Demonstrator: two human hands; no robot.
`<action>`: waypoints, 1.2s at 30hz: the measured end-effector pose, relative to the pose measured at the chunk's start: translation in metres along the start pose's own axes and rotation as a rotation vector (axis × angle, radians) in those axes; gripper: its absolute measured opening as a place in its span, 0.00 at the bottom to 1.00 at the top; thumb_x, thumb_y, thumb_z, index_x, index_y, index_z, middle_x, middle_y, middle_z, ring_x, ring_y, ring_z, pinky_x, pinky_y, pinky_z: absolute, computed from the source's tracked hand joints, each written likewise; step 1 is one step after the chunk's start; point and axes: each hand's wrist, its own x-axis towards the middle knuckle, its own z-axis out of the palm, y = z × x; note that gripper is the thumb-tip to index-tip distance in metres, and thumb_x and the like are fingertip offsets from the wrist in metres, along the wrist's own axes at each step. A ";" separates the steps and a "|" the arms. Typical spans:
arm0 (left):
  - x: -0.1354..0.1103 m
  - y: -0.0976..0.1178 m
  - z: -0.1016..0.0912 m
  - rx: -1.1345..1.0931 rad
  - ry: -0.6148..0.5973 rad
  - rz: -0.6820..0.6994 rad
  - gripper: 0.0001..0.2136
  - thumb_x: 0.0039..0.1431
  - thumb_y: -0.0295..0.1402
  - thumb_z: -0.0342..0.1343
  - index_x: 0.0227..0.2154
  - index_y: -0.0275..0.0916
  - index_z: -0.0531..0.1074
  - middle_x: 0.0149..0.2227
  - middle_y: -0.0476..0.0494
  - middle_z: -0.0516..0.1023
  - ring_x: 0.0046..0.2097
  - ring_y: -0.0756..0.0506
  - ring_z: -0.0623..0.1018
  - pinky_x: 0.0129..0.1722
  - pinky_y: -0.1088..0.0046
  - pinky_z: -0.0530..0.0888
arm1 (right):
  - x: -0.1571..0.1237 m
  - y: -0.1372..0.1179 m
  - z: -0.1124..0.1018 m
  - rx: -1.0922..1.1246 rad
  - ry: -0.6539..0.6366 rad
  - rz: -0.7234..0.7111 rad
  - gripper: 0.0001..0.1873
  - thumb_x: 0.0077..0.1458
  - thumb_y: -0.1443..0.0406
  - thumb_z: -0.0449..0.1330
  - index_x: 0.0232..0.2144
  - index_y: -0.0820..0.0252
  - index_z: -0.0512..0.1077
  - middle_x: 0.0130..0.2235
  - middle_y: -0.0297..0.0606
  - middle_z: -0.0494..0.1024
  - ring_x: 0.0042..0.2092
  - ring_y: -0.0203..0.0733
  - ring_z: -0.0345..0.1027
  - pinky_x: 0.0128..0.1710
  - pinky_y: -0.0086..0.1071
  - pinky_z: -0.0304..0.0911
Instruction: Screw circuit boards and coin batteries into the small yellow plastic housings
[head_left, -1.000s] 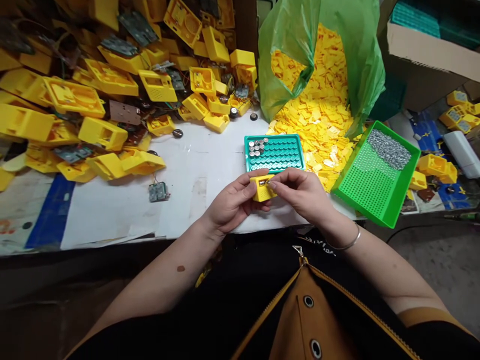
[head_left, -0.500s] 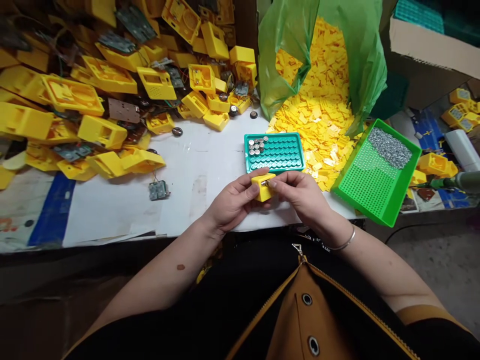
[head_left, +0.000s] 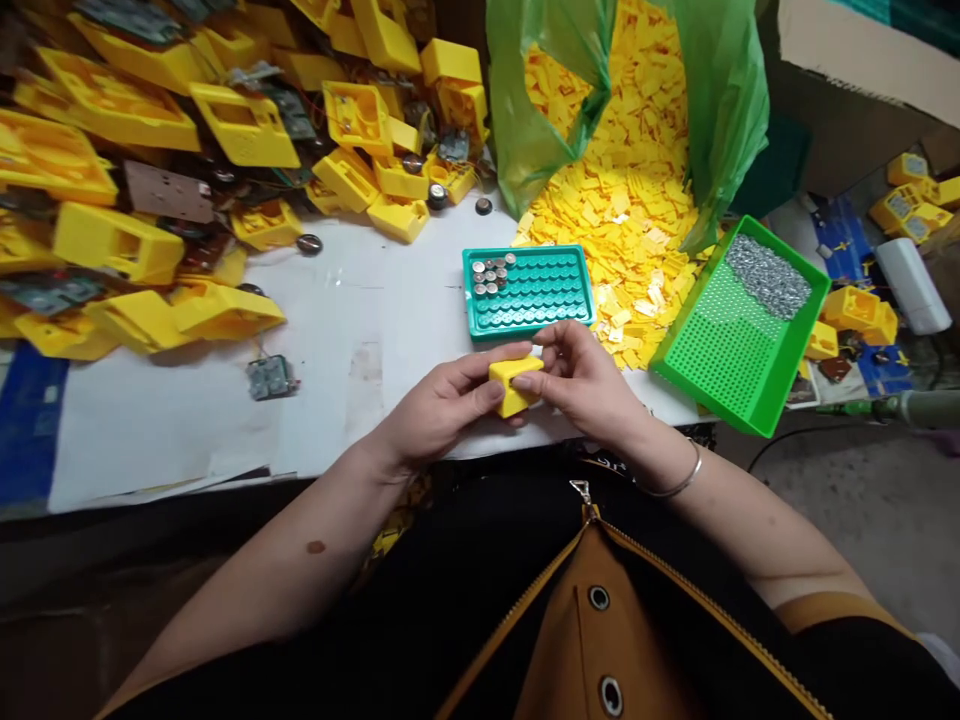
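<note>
A small yellow plastic housing [head_left: 511, 382] is held over the near edge of the white table [head_left: 225, 420]. My left hand [head_left: 442, 408] wraps it from the left, thumb on its top. My right hand [head_left: 581, 380] closes on its right side, with the fingertips pressed to its top face. Just beyond the hands lies a teal tray [head_left: 529, 291] of button cells, with several silver cells in its upper left corner.
A heap of yellow housings and circuit boards [head_left: 187, 150] fills the left and far side. A green bag [head_left: 622, 130] of small yellow covers stands behind the tray. A green perforated tray [head_left: 739, 330] holding tiny metal parts tilts at the right. A loose circuit board [head_left: 268, 377] lies mid-table.
The view has shifted, so everything sits lower and further left. Both hands stay on the yellow housing, which has turned so a plain face shows on top.
</note>
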 end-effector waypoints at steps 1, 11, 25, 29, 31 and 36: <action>-0.001 0.000 -0.002 0.029 -0.040 -0.019 0.21 0.54 0.38 0.64 0.52 0.41 0.75 0.46 0.39 0.79 0.37 0.46 0.79 0.39 0.67 0.78 | -0.002 0.001 -0.001 -0.015 -0.013 -0.007 0.30 0.37 0.53 0.72 0.38 0.56 0.62 0.26 0.23 0.63 0.25 0.29 0.59 0.24 0.26 0.59; -0.002 0.016 0.036 -0.112 0.049 -0.131 0.31 0.44 0.39 0.70 0.53 0.40 0.70 0.47 0.38 0.79 0.39 0.47 0.79 0.38 0.73 0.75 | 0.010 -0.030 -0.091 -1.144 0.169 -0.480 0.07 0.57 0.69 0.55 0.36 0.59 0.73 0.38 0.42 0.68 0.40 0.44 0.62 0.41 0.40 0.58; 0.013 0.010 0.053 -0.195 0.163 -0.255 0.12 0.67 0.35 0.47 0.44 0.30 0.68 0.38 0.33 0.80 0.31 0.46 0.81 0.28 0.73 0.79 | -0.003 -0.015 -0.087 -0.795 0.108 -0.741 0.03 0.59 0.70 0.55 0.34 0.59 0.68 0.32 0.35 0.74 0.35 0.36 0.66 0.34 0.32 0.61; 0.016 0.007 0.053 -0.216 0.110 -0.261 0.13 0.69 0.35 0.43 0.46 0.31 0.67 0.35 0.37 0.80 0.29 0.47 0.81 0.26 0.74 0.78 | -0.013 0.005 -0.067 -0.724 0.023 -0.844 0.04 0.60 0.71 0.56 0.34 0.59 0.70 0.33 0.34 0.75 0.36 0.34 0.69 0.36 0.30 0.64; 0.017 0.006 0.052 -0.217 0.095 -0.254 0.13 0.68 0.36 0.44 0.46 0.32 0.67 0.34 0.38 0.80 0.29 0.46 0.81 0.27 0.74 0.78 | -0.014 0.012 -0.063 -0.759 0.030 -0.860 0.02 0.60 0.70 0.57 0.34 0.60 0.70 0.32 0.35 0.74 0.34 0.33 0.68 0.33 0.29 0.64; 0.019 0.005 0.048 -0.180 0.051 -0.278 0.14 0.67 0.38 0.47 0.44 0.31 0.68 0.31 0.40 0.79 0.28 0.47 0.81 0.28 0.72 0.80 | -0.014 0.016 -0.063 -1.202 0.060 -1.166 0.09 0.63 0.69 0.51 0.34 0.60 0.70 0.27 0.36 0.71 0.29 0.37 0.62 0.28 0.34 0.57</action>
